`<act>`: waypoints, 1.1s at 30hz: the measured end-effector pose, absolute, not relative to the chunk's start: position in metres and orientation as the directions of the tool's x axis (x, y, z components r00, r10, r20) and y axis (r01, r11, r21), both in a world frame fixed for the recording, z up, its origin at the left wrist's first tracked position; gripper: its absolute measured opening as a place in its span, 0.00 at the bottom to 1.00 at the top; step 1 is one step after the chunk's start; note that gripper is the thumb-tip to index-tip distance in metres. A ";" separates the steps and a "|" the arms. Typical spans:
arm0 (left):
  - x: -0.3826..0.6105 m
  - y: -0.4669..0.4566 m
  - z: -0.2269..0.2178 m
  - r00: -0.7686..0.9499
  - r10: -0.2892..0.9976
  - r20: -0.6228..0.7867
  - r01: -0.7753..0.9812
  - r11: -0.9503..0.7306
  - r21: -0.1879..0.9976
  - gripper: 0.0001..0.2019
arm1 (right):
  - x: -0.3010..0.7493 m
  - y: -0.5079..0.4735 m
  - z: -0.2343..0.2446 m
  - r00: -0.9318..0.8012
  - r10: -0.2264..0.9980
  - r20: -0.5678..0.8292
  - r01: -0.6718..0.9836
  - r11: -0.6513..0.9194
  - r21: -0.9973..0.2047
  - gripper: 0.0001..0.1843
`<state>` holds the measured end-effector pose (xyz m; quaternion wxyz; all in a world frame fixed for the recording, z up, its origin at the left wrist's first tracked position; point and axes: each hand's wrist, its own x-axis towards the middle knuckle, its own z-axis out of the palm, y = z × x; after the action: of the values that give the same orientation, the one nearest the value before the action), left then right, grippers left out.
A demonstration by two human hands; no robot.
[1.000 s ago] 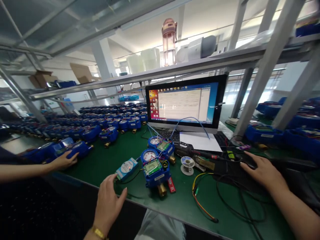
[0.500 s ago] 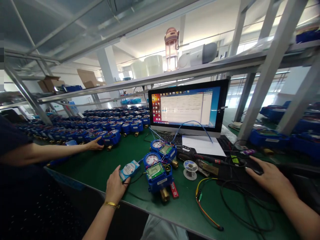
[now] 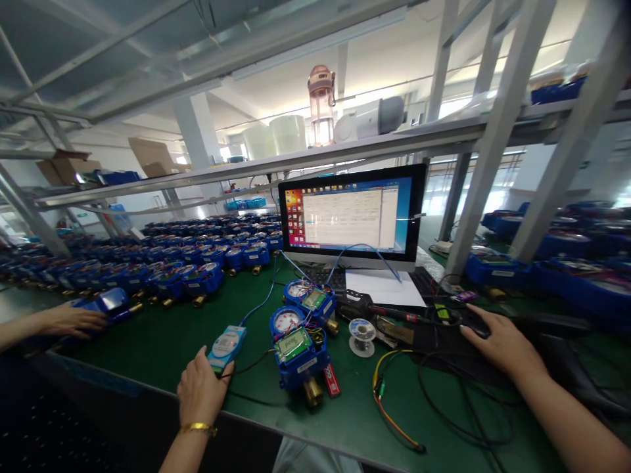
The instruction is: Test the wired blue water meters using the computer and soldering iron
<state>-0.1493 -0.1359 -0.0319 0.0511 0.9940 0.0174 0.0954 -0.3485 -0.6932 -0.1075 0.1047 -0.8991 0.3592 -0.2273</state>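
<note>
Down at the near edge of the green bench (image 3: 162, 341), the left hand (image 3: 200, 394) curls loosely around the small blue adapter box (image 3: 227, 341), fingertips touching its near end. It looks light, rigid plastic on a thin cable, best pinched by its long sides. Further over, the right hand (image 3: 497, 341) lies flat, fingers spread, on a black mouse (image 3: 476, 323). Just beside the box stands a blue water meter (image 3: 298, 351).

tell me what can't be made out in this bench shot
Head view only:
- Monitor text: too small to read.
- What lies under the right hand: hidden by the hand itself.
- Left hand fingertips at the small blue module: hidden behind the hand's back.
- Co-worker's hand: arm cut off by the left edge.
</note>
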 end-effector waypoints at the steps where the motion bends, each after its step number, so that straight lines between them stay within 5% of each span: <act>1: -0.150 -0.135 -0.031 0.984 0.037 0.175 0.017 -0.993 0.114 0.36 | -0.348 -0.692 -0.106 0.638 -0.698 0.325 -0.597 -0.716 -0.362 0.33; 7: -0.152 -0.129 -0.012 0.995 -0.090 -0.033 -0.082 -0.977 0.195 0.55 | -0.347 -0.688 -0.101 0.633 -0.703 0.324 -0.590 -0.710 -0.385 0.30; 12: -0.148 -0.126 0.023 0.987 -0.103 -0.126 -0.066 -0.962 0.267 0.56 | -0.347 -0.687 -0.100 0.635 -0.705 0.317 -0.582 -0.706 -0.404 0.30; 19: -0.108 -0.180 0.079 0.923 -0.349 0.164 -0.381 -0.892 0.244 0.43 | -0.346 -0.687 -0.103 0.626 -0.707 0.329 -0.562 -0.702 -0.438 0.31; 26: -0.051 -0.303 0.110 0.825 -0.564 -0.015 -0.458 -0.684 0.568 0.22 | -0.345 -0.691 -0.104 0.611 -0.715 0.339 -0.541 -0.691 -0.480 0.35; 33: -0.029 -0.368 0.098 0.862 -0.434 -0.262 -0.096 -0.647 0.757 0.06 | -0.343 -0.699 -0.112 0.605 -0.735 0.306 -0.538 -0.661 -0.524 0.39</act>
<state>-0.0286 -0.3678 0.0983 0.3924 0.8815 -0.1505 -0.2155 -0.3428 -0.6987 -0.1123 0.1933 -0.8748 0.3638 -0.2552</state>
